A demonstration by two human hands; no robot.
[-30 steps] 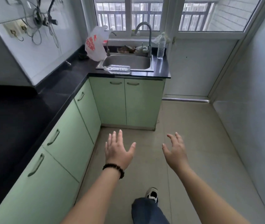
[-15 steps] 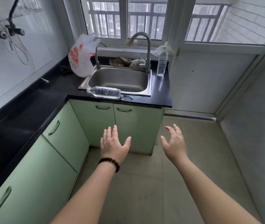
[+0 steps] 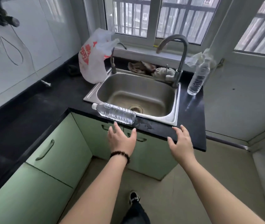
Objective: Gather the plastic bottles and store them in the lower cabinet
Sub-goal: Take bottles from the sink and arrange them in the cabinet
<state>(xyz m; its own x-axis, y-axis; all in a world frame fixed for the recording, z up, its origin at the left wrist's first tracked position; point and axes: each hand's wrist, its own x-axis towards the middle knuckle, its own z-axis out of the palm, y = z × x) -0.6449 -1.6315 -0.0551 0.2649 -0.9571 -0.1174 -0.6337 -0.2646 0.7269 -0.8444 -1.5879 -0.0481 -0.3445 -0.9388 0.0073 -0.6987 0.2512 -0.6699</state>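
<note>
A clear plastic bottle with a white cap lies on its side along the front rim of the steel sink. A second clear bottle stands upright on the black counter to the right of the tap. My left hand, open with spread fingers, hovers just below and in front of the lying bottle without touching it. My right hand is open too, held over the counter's front edge. Both pale green doors of the lower cabinet under the sink are closed.
A white and red plastic bag stands left of the sink. Rags lie behind the basin beside the curved tap. More green cabinet doors run along the left under the counter. Cables hang on the left wall. Tiled floor lies below.
I have walked closer to the sink. Both open hands have risen toward the counter edge, the left one now close to the lying bottle.
</note>
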